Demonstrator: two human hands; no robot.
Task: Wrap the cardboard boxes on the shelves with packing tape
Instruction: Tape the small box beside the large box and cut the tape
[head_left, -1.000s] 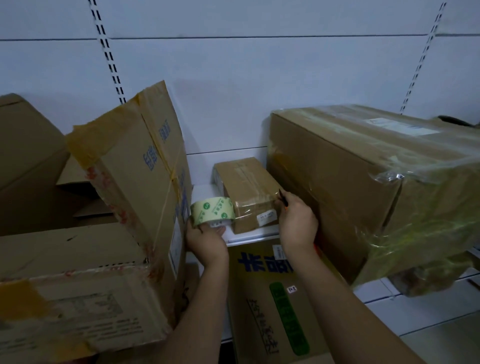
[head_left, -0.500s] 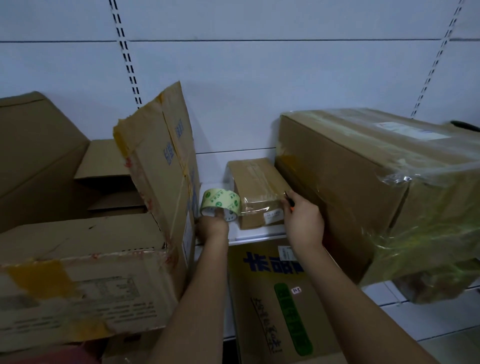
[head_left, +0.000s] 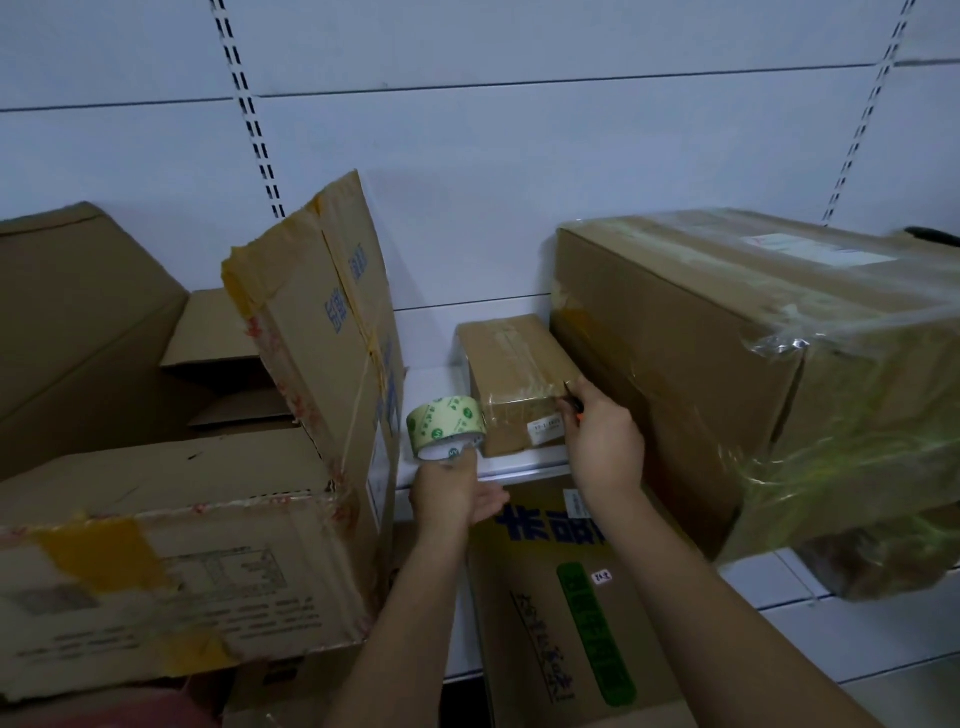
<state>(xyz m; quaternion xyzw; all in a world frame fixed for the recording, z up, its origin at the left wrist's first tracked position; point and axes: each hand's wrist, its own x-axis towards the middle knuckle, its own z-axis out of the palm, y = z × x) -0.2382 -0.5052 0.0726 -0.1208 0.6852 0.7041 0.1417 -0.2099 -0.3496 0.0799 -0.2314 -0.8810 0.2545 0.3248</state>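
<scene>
A small cardboard box (head_left: 519, 374) lies on the white shelf (head_left: 431, 384), with clear tape over its top and a white label on its front. My left hand (head_left: 454, 488) holds a roll of packing tape (head_left: 445, 425) against the box's front left corner. My right hand (head_left: 602, 441) grips a small cutter (head_left: 571, 396) with a dark blade and an orange body at the box's front right edge.
A large plastic-wrapped box (head_left: 727, 374) stands right of the small one. A worn box with a raised flap (head_left: 317, 322) and more boxes (head_left: 78, 322) crowd the left. A printed carton (head_left: 561, 597) stands below the shelf. The slotted back wall (head_left: 519, 182) is white.
The view has drifted left, so everything sits further right in frame. My left hand has lowered the tape roll slightly at the box's corner. My right hand stays at the box's right edge.
</scene>
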